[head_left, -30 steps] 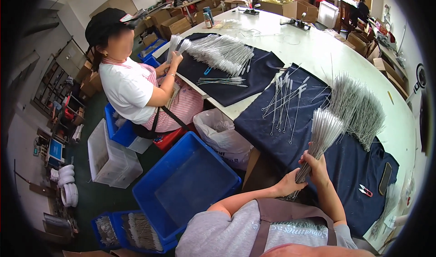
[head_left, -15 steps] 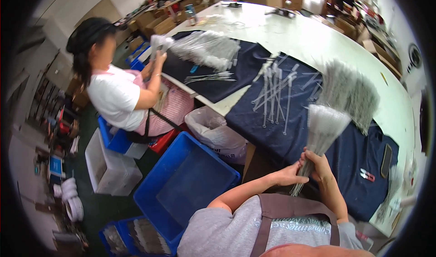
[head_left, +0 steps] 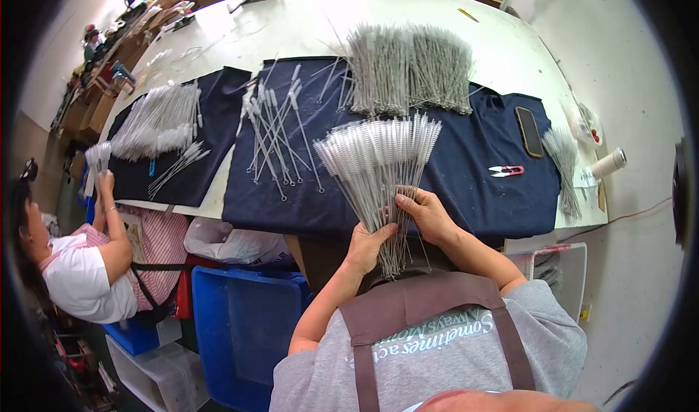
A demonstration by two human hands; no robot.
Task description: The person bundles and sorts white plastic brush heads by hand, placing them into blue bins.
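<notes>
A fanned bundle of straw cleaning brushes (head_left: 378, 157), white bristles up and thin wire handles down, is in my hands in front of my apron. My left hand (head_left: 370, 246) is closed around the wire handles near their lower ends. Higher on the bundle's right side, my right hand (head_left: 428, 214) pinches some wires between thumb and fingers. A few wire ends stick out below my hands. Beyond the bundle stands a dense pile of similar brushes (head_left: 408, 69) on the dark blue cloth (head_left: 466, 161). Several loose brushes (head_left: 277, 131) lie crossed to its left.
Red-handled thread snips (head_left: 507, 171) and a phone (head_left: 529, 131) lie on the cloth at right, near more brushes (head_left: 561, 166) and a thread cone (head_left: 609, 163). A co-worker (head_left: 87, 259) sits at left holding brushes, beside another brush pile (head_left: 156, 120). A blue tub (head_left: 244, 339) stands below the table.
The view has swung to the right and straightened toward the table. The brush bundle stays in my hands and is now fanned wider, with my right hand at its right side.
</notes>
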